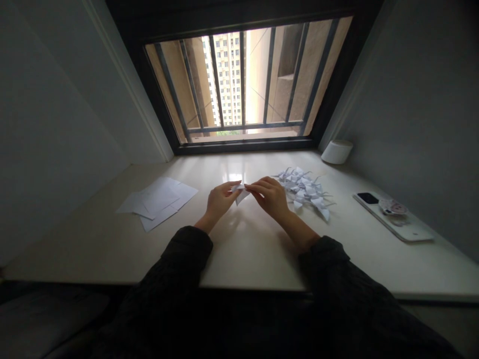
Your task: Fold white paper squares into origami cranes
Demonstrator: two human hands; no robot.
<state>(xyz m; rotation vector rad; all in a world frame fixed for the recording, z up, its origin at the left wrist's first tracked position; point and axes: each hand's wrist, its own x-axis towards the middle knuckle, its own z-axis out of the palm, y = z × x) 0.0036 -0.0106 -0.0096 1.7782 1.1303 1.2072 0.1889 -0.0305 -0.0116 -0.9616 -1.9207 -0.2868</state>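
Between my two hands is a small piece of folded white paper (241, 196), lifted a little over the white sill and partly covered by fingers. My left hand (221, 199) pinches its left side between thumb and fingers. With thumb and fingertips, my right hand (270, 196) grips its upper right edge. Just right of my right hand lies a pile of folded white paper cranes (305, 188). Off to the left, several loose white paper sheets (160, 199) overlap flat on the surface.
A white phone (396, 219) with a round grip on its back lies at the right. Behind it, a white rounded container (337, 151) stands by the wall. The barred window (243, 85) closes off the far side. The sill's front edge (254, 288) runs beneath my forearms.
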